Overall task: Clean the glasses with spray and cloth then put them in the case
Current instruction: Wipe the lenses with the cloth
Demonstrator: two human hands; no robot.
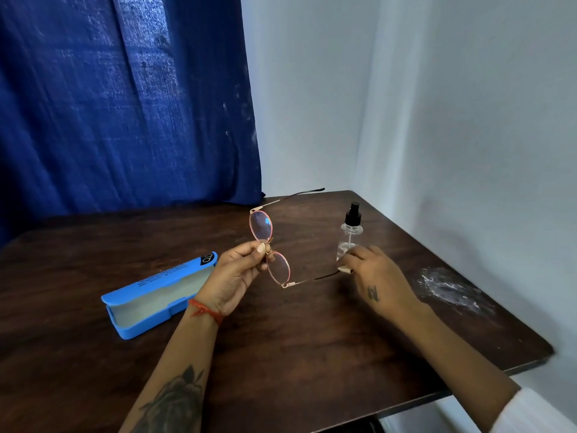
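My left hand (237, 273) pinches the bridge of the pink-rimmed glasses (261, 227) and holds them above the table with both temples unfolded. One lens points up and the other down. My right hand (374, 276) curls around the base of the clear spray bottle (351, 228), which has a black nozzle and stands upright on the table. The tip of the near temple reaches my right thumb. The blue glasses case (150, 303) lies open on the left, showing a pale lining. No cloth is in view.
The dark wooden table (281, 354) has a white smear (452, 289) near its right edge. A blue curtain (125, 104) hangs behind on the left. White walls close in behind and to the right.
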